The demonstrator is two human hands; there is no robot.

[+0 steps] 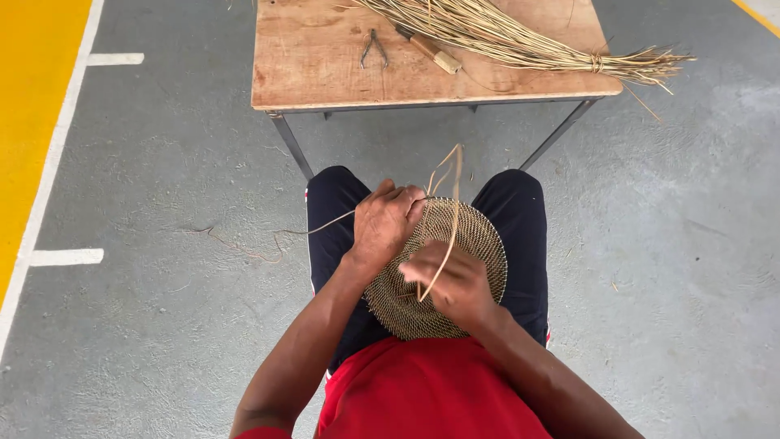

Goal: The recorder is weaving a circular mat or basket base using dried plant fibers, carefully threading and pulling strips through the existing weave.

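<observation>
A round woven straw disc (479, 244) rests on my lap, between my knees in dark trousers. My left hand (383, 223) grips the disc at its upper left rim, where a thin loose strand sticks out to the left. My right hand (451, 280) lies over the middle of the disc, fingers closed on a long pale straw strand (449, 219). That strand runs up from my hand and loops over above the disc's far edge.
In front of my knees stands a small wooden table (317, 65) on metal legs. On it lie a tied bundle of straw (520, 45), metal pliers (374, 49) and a wooden-handled knife (431, 50). The grey concrete floor has a yellow band (32, 97) at left.
</observation>
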